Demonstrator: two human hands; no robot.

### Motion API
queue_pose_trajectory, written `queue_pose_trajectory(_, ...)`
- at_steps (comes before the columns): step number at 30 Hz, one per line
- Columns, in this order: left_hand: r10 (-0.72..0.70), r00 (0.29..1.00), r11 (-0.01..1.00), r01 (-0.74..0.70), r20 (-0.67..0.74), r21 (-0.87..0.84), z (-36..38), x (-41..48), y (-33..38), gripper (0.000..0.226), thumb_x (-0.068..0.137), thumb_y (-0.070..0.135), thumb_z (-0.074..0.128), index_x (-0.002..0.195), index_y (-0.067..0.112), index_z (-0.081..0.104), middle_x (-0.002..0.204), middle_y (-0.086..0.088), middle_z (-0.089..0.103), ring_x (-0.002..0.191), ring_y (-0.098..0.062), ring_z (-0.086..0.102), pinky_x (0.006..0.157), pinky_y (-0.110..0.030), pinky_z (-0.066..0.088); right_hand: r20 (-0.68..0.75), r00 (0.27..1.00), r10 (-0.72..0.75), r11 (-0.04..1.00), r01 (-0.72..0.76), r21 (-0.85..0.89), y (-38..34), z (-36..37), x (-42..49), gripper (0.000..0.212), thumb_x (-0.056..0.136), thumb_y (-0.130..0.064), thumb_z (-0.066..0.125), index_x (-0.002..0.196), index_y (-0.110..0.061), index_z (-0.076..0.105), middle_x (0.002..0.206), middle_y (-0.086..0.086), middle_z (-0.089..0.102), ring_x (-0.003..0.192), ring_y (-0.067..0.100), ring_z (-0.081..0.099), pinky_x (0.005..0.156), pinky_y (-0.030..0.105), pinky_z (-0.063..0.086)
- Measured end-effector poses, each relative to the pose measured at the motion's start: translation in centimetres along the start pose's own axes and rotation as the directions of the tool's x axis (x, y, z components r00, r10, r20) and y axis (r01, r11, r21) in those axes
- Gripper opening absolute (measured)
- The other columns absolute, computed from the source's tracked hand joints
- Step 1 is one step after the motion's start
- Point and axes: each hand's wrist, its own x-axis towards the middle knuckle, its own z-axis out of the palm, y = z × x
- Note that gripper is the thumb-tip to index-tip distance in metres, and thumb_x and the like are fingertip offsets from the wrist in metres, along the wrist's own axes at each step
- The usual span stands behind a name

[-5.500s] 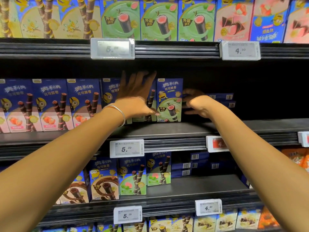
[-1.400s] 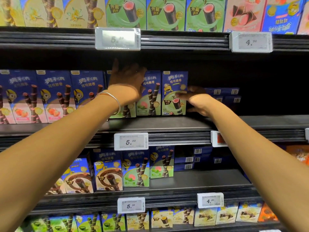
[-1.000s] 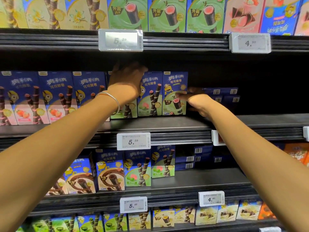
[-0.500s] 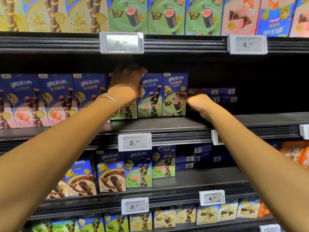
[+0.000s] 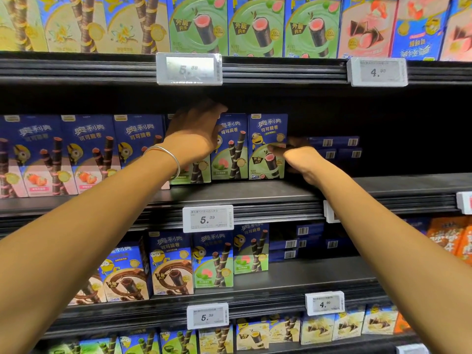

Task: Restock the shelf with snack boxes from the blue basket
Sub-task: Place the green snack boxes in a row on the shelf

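On the middle shelf (image 5: pixel 255 192) stands a row of blue snack boxes. My left hand (image 5: pixel 194 134) reaches over the top of a green-fronted snack box (image 5: pixel 191 172), fingers curled over its upper edge and hiding most of it. My right hand (image 5: pixel 298 159) pinches the right edge of the last upright box, a green guava snack box (image 5: pixel 265 129), with the thumb on its front. One more green box (image 5: pixel 229 149) stands between the two. The blue basket is out of view.
Right of the row, flat-stacked dark blue boxes (image 5: pixel 332 149) lie deep on the shelf, with dark open shelf beyond. Price tags (image 5: pixel 208 218) clip to the shelf edges. Shelves above and below hold more snack boxes.
My left fingers, spread straight earlier, now curl over the box top. The right hand stays on the end box. Over the last second both hands have hardly moved.
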Motion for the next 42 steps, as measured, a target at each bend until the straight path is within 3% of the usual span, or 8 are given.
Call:
queue_pose_trajectory(4,0.032,0.999,0.999,-0.032,0.032,-0.012,-0.3,-0.2,-0.6,0.055,0.103,0.032,0.063,0.154,0.023,0.045,0.155,-0.009,0.047,0.144,-0.037,0.043,0.118,-0.051,0.039,-0.025,0.998,0.051,0.999,-0.051,-0.001,0.2,0.1,0.0,0.055,0.081,-0.037,0.081,0.129,-0.018,0.063,0.126,0.004,0.066,0.118,0.025,0.059,0.104,0.045,0.048)
queue_pose_trajectory(8,0.052,0.994,0.999,-0.052,0.100,0.001,-0.2,0.2,-1.0,0.084,0.089,0.046,0.077,0.158,0.023,0.035,0.156,-0.010,0.042,0.144,-0.037,0.041,0.117,-0.052,0.041,0.002,0.998,0.064,0.998,-0.064,0.016,0.0,-0.1,0.0,0.052,0.078,-0.028,0.083,0.125,-0.017,0.066,0.127,0.005,0.067,0.121,0.027,0.059,0.106,0.046,0.047)
queue_pose_trajectory(13,0.119,0.953,0.984,-0.151,0.278,0.096,0.5,0.4,-1.8,0.136,0.068,0.063,0.090,0.167,0.029,0.003,0.168,-0.008,0.019,0.156,-0.035,0.020,0.126,-0.053,0.025,0.006,0.997,0.081,0.997,-0.081,-0.009,0.3,-0.2,0.1,0.050,0.080,-0.026,0.081,0.127,-0.017,0.065,0.127,0.004,0.067,0.122,0.027,0.058,0.107,0.047,0.046)
queue_pose_trajectory(17,0.128,0.937,0.966,-0.193,0.326,0.173,0.7,0.3,-2.5,0.151,0.061,0.056,0.096,0.167,0.034,-0.009,0.165,-0.008,0.012,0.157,-0.034,0.010,0.128,-0.051,0.018,0.011,0.997,0.073,0.997,-0.073,-0.014,0.3,0.0,0.1,0.056,0.075,-0.028,0.086,0.126,-0.019,0.065,0.124,0.003,0.068,0.118,0.025,0.059,0.106,0.046,0.046)
queue_pose_trajectory(29,0.160,0.972,0.942,-0.203,0.175,0.267,1.4,-1.0,-2.1,0.150,0.066,0.053,0.095,0.165,0.036,-0.016,0.158,-0.013,0.017,0.153,-0.039,0.015,0.127,-0.057,0.016,-0.004,0.998,0.060,0.997,-0.060,-0.053,0.4,0.2,0.0,0.056,0.077,-0.027,0.085,0.127,-0.013,0.065,0.126,0.005,0.068,0.119,0.025,0.060,0.107,0.044,0.047)
queue_pose_trajectory(39,0.164,0.973,0.944,-0.202,0.163,0.261,1.3,-0.8,-2.3,0.145,0.067,0.064,0.090,0.166,0.034,-0.012,0.162,-0.012,0.015,0.156,-0.039,0.011,0.128,-0.060,0.008,-0.008,0.996,0.084,0.996,-0.084,-0.004,0.1,0.2,-0.6,0.070,0.069,-0.037,0.090,0.130,-0.016,0.063,0.130,0.004,0.066,0.122,0.025,0.058,0.109,0.048,0.045)
queue_pose_trajectory(42,0.162,0.973,0.952,-0.198,0.162,0.234,1.3,-0.9,-2.2,0.143,0.067,0.063,0.090,0.167,0.034,-0.010,0.161,-0.012,0.016,0.156,-0.039,0.010,0.128,-0.059,0.008,0.013,0.995,0.097,0.995,-0.097,0.007,0.0,0.2,-0.7,0.065,0.070,-0.033,0.089,0.128,-0.018,0.064,0.128,0.003,0.067,0.120,0.025,0.059,0.107,0.047,0.045)
